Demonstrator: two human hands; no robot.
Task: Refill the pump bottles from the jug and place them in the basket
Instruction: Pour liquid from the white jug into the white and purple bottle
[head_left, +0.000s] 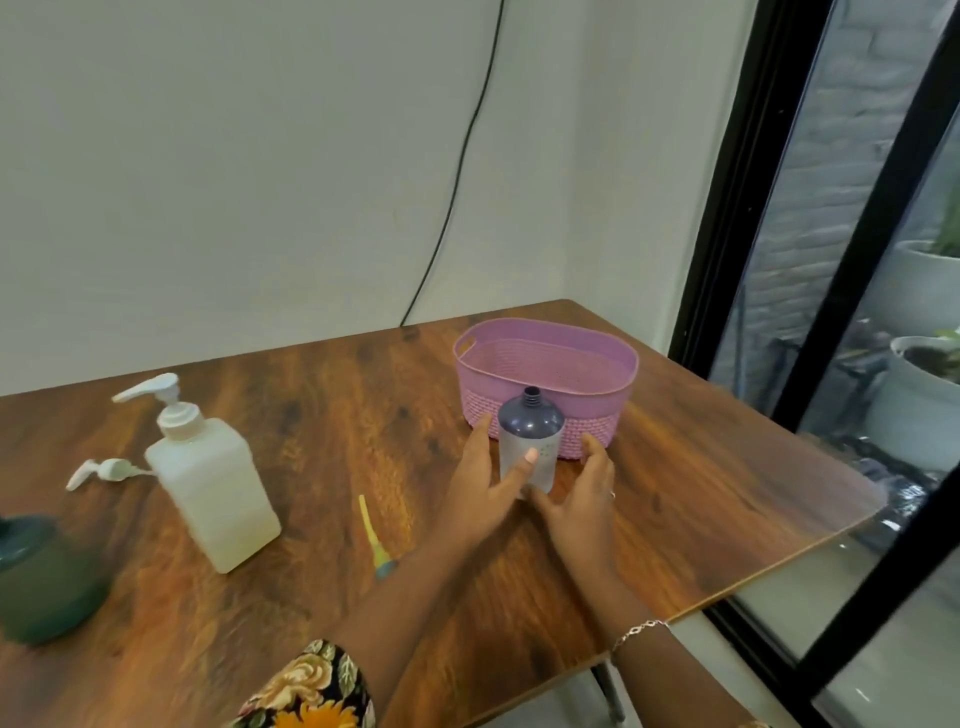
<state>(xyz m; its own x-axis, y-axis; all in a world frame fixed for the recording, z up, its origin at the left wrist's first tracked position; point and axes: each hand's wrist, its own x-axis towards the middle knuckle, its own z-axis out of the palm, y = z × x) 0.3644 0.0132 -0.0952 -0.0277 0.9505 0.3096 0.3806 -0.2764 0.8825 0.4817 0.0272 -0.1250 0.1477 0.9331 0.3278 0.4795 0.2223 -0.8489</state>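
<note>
Wood-grain brown surface (291, 395) carries everything here. A blue-grey bottle (531, 441) stands upright on it with its threaded neck bare, just in front of the purple basket (545, 338), close to the basket's near wall or touching it.

The left hand (483, 478) grips this bottle: its thumb lies across the front of the pale lower part and its fingers reach round the far left side. The right hand (582, 499) is spread and relaxed on the bottle's right. Its thumb reaches to the foot of the bottle, while its raised fingers stand a little apart from the bottle's side. That hand wears a ring, and a thin bracelet (639, 631) sits on its wrist. A floral sleeve (311, 686) covers the left forearm at the bottom edge.

Well to the left stands a white square pump bottle (208, 478) with its pump fitted. A loose white pump head (104, 470) lies just beside it on the left. Between the white bottle and the left forearm lies a thin yellow piece (375, 535) with a blue-green end. A dark green container (47, 577), blurred, sits at the far left edge.

A black cable (457, 171) runs down the pale wall behind. Beyond the window at right stand white plant pots (914, 410).
</note>
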